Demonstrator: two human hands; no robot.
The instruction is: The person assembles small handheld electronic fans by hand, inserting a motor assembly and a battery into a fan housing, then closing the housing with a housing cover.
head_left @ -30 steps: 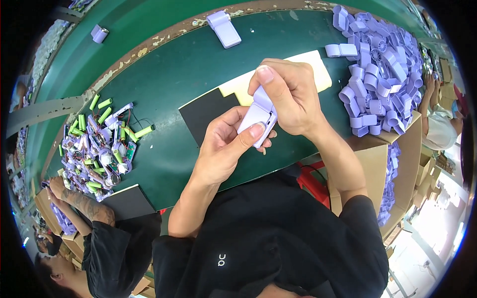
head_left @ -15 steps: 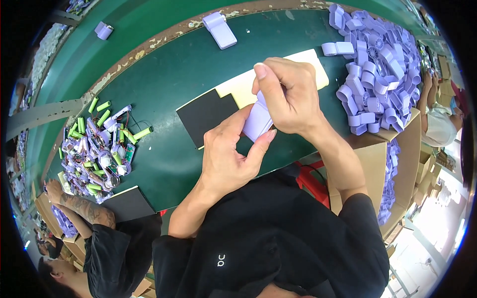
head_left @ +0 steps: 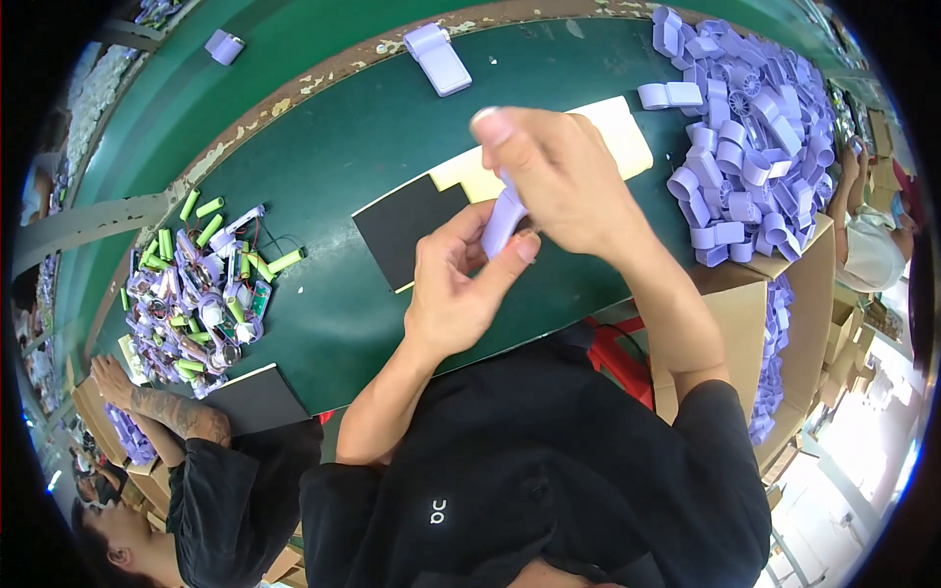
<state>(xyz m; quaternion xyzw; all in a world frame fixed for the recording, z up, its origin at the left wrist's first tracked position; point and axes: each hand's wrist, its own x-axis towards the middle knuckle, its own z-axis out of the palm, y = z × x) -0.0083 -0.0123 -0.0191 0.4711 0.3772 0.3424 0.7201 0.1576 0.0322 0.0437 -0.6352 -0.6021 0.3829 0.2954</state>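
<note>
My left hand [head_left: 459,279] holds a lavender plastic casing [head_left: 502,223], like a handheld fan's shell, between thumb and fingers. The casing is tilted, with a narrow side showing. Over its upper end is my right hand [head_left: 564,176], slightly blurred, fingers curled and thumb pointing up left. Its palm and fingers hide that end of the casing. Beneath both hands lie a black pad [head_left: 402,235] and a pale yellow sheet [head_left: 613,137] on the green table [head_left: 323,147].
A heap of lavender casings [head_left: 750,147] covers the right end, above a cardboard box [head_left: 720,333] holding more. One casing [head_left: 438,61] lies at the far edge, another part [head_left: 224,46] on the green belt beyond. At left are wired assemblies with green batteries [head_left: 196,304] and a co-worker's arm [head_left: 176,410].
The casing has turned, from showing its broad face to a narrow side. My right hand has shifted slightly left and up. The part on the belt has moved right.
</note>
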